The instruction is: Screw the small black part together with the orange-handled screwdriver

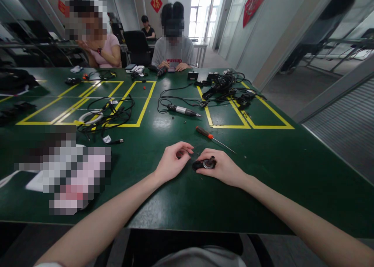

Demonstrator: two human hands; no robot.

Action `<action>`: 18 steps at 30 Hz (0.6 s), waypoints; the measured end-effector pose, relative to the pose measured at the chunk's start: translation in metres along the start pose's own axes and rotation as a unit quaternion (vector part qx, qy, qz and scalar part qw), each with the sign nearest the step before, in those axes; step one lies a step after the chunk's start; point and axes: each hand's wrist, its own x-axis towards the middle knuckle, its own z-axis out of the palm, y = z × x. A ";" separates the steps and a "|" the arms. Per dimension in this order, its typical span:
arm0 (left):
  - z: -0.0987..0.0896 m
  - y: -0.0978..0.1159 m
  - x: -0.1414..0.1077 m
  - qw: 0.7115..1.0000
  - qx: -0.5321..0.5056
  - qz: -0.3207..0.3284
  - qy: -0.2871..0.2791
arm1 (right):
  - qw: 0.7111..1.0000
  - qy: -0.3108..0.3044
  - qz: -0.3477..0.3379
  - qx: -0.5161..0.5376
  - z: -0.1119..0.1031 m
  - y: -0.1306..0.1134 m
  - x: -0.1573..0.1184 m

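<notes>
My right hand (222, 166) is closed around a small black part with a silver ring (208, 164), just above or on the green table. A dark stub sticks up from the part, and its exact kind is not clear. Beside it, my left hand (175, 160) has its fingers loosely curled and apart from the thumb; nothing shows between them. Beyond both hands lies a screwdriver (204, 132) with an orange and dark handle, its thin shaft pointing toward the right. Farther off is an electric screwdriver (182, 110) with a silver band and a black cord.
Black cables and a white coil (90, 116) lie at the left. A heap of black cables (223, 84) sits at the far right within yellow tape. Blurred-out items (82, 177) rest at the near left. Across the green table (163, 210) sit two people; another is farther back.
</notes>
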 end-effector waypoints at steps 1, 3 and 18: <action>0.000 0.000 0.000 1.000 -0.001 -0.002 0.001 | 1.000 0.000 0.001 -0.007 -0.001 0.000 0.000; -0.001 0.001 0.000 1.000 -0.003 -0.006 0.001 | 1.000 0.000 0.009 -0.019 -0.007 0.002 -0.005; -0.002 0.005 -0.004 0.999 0.033 -0.001 -0.020 | 0.917 0.266 0.198 -0.221 -0.139 0.085 -0.168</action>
